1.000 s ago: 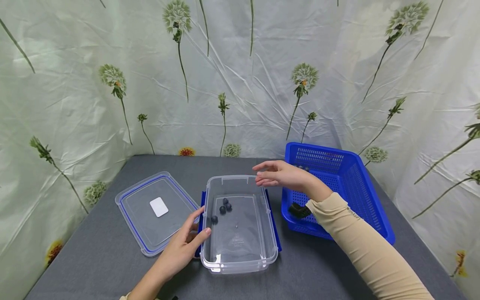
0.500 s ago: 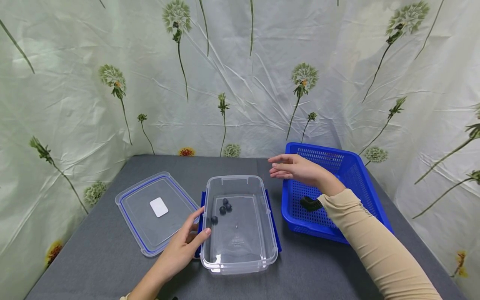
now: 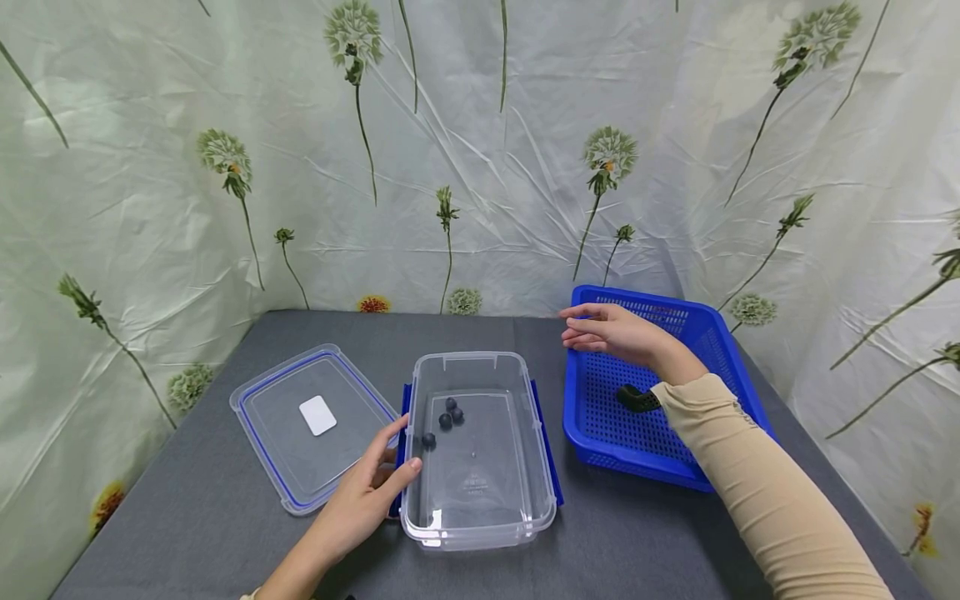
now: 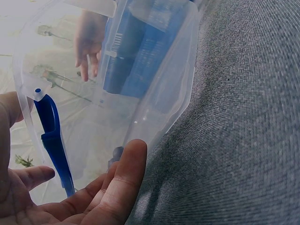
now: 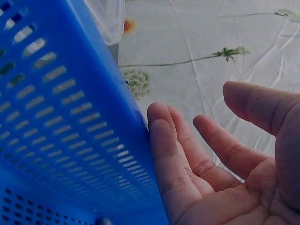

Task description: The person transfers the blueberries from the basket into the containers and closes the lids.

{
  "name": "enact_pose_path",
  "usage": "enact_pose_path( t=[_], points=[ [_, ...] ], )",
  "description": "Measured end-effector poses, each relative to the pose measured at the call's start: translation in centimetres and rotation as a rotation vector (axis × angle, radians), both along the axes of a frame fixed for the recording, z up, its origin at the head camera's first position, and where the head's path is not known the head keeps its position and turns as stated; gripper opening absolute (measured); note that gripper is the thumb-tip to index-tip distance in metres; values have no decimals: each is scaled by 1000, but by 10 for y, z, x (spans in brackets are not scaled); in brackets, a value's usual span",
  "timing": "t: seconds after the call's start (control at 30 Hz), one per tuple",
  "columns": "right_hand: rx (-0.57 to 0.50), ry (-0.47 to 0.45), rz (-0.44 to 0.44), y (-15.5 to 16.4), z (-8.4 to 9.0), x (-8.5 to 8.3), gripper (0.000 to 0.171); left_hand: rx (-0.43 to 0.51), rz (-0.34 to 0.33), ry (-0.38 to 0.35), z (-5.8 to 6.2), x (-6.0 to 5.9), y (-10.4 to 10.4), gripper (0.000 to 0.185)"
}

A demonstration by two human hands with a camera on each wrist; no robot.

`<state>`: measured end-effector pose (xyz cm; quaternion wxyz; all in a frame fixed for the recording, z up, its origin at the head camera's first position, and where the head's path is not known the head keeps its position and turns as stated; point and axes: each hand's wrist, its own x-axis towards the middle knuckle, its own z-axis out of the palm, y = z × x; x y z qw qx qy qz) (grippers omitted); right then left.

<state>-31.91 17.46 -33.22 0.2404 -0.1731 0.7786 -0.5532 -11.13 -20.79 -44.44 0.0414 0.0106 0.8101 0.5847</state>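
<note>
Left of the clear container lies its lid. The right hand, fingers spread and empty, has moved from the container to the blue basket; the left hand still rests open against the container.

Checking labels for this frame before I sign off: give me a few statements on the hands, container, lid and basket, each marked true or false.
1. The clear container holds four small dark balls. True.
2. The lid is clipped onto the container. False: it lies flat on the table, left of the container.
3. The left hand rests against the container's left side. True.
4. The right hand grips a ball. False: its fingers are extended and hold nothing, over the blue basket.
5. The basket is red. False: it is blue, with a dark object inside.
</note>
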Motion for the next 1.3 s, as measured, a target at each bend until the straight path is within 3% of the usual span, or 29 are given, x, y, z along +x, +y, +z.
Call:
enact_pose_path(
  t=[0.37,0.77,1.3],
  points=[
    [41,10,-58,17,1,-6,57,6,2,11,-1,0,0,65],
    [8,-20,-110,40,-6,-13,63,-5,5,13,0,1,0,65],
    [127,-52,-165,58,-21,-27,57,0,-5,20,0,1,0,65]
  ],
)
